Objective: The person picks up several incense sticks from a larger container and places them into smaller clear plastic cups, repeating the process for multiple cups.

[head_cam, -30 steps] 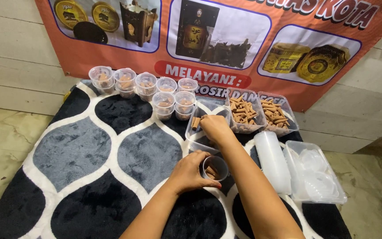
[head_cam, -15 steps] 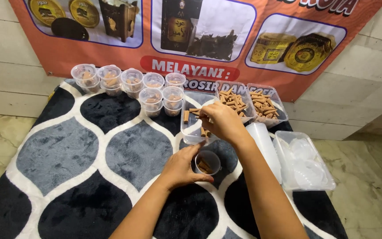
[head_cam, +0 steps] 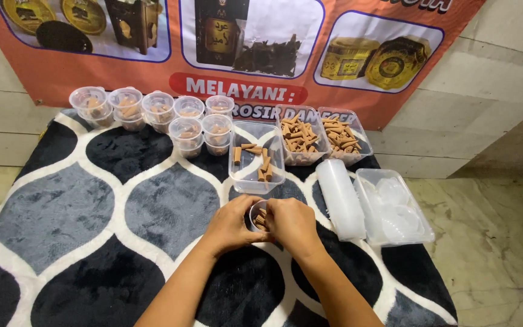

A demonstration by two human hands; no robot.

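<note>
Both hands are on one small clear cup (head_cam: 259,216), sitting on the patterned rug (head_cam: 92,206) just in front of the near tray. Left hand (head_cam: 230,225) wraps the cup's left side, fingers curled around it in a hold. Right hand (head_cam: 292,224) covers the right side and rim, fingers bent down over the opening; can't tell if they pinch anything. Brown cone-shaped pieces (head_cam: 261,219) are visible inside the cup between the hands. Directly behind the cup: clear rectangular tray (head_cam: 256,158), mostly empty, with a few loose brown sticks. Behind and to the right of it, two more trays (head_cam: 319,136) packed with the same brown pieces, side by side against the banner (head_cam: 334,97). Far left along the rug's back edge: cluster of filled lidded cups (head_cam: 158,115) in two rows. Right of the hands: stack of clear lids (head_cam: 339,197) lying on its side, touching a tray of empty clear cups (head_cam: 393,206).
</note>
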